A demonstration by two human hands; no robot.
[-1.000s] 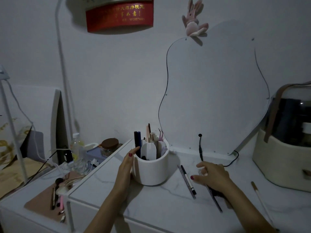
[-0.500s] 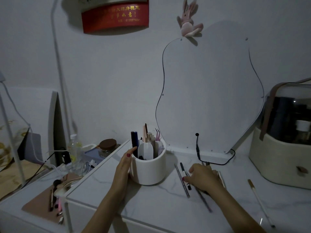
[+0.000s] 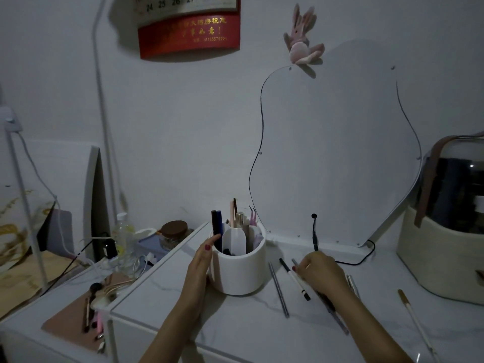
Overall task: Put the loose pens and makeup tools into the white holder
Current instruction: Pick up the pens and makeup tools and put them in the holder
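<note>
While the left hand rests flat against the side of the round white divided holder — fingers straight, thumb tip up at the rim beside two dark pens standing inside — the right hand lies palm-down over loose tools on the white marble-patterned tabletop. Right fingers curled down onto the pens beneath; cannot tell whether anything is pinched. Just left of those fingertips: a white pencil with black ends, then a slim grey pen beside the holder. Under the wrist, a dark pen pokes out. Well right of the hand — a long white brush with a gold ferrule.
</note>
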